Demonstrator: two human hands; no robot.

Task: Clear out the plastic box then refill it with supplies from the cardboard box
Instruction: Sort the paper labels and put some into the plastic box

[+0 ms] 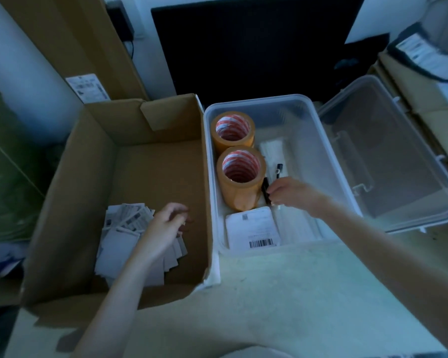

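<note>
Right hand [286, 191] pinching a black marker [266, 189] in the plastic box [329, 151]; left hand [166, 223] loosely curled, holding nothing.
Marker looks light, stiff, likely slick, best taken mid-barrel; label cards [130, 239] at 8 o'clock look thin, apt to slide.

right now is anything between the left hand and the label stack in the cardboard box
Nothing visible. The left hand hovers right over the stack of labels in the open-topped cardboard box, holding nothing. The right hand is away in the plastic box.
</note>
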